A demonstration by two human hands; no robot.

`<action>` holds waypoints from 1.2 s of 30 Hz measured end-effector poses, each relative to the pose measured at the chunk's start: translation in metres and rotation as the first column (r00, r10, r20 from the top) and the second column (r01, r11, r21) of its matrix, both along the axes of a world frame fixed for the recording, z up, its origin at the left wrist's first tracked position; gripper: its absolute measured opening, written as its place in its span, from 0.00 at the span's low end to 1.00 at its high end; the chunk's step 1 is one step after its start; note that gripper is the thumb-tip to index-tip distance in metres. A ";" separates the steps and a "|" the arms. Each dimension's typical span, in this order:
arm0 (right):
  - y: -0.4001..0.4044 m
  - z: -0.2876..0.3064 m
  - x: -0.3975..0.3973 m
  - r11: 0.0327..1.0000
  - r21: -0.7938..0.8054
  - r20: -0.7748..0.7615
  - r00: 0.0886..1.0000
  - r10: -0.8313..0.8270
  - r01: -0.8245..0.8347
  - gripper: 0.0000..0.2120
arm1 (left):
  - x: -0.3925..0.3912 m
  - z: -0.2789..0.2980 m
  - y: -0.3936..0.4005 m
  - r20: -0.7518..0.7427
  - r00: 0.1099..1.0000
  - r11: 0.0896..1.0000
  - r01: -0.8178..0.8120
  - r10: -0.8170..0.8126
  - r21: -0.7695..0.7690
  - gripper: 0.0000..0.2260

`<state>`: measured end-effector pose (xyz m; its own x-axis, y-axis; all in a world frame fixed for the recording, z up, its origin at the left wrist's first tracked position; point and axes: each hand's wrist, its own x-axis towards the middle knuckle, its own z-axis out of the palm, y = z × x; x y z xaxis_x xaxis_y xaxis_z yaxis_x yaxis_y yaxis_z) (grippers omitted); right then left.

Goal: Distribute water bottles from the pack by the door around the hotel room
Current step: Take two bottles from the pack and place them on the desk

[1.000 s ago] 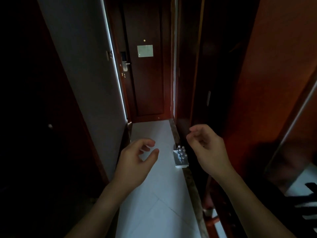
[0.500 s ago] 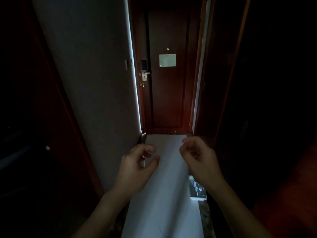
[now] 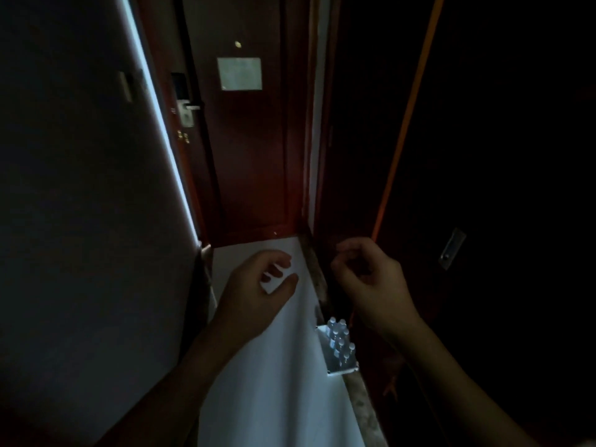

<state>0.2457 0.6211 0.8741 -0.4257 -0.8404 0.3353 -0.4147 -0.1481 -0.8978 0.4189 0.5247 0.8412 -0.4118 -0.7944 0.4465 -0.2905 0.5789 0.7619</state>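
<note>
A pack of several small water bottles point(image 3: 339, 348) stands on the pale floor against the right-hand wall, in a dim entrance corridor. My left hand point(image 3: 254, 293) hovers over the floor to the left of the pack, fingers loosely curled and holding nothing. My right hand point(image 3: 371, 282) hangs above and just beyond the pack, fingers also loosely curled and empty. Neither hand touches the bottles.
The dark wooden room door point(image 3: 248, 140) with a lock handle point(image 3: 187, 112) and a paper notice point(image 3: 239, 74) closes the corridor ahead. A grey wall point(image 3: 80, 188) stands on the left, dark wooden panels point(image 3: 467, 156) on the right. The pale floor strip point(image 3: 277, 382) is narrow.
The view has swung back to the right and dipped, so the pack now shows fully under my right wrist. Both hands keep their loose, empty pose.
</note>
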 end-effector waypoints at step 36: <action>-0.293 -0.372 -0.273 0.528 0.506 0.134 0.543 -0.829 0.682 0.08 | -0.357 -0.361 -0.369 0.130 0.751 0.699 0.517 -0.647 0.494 0.12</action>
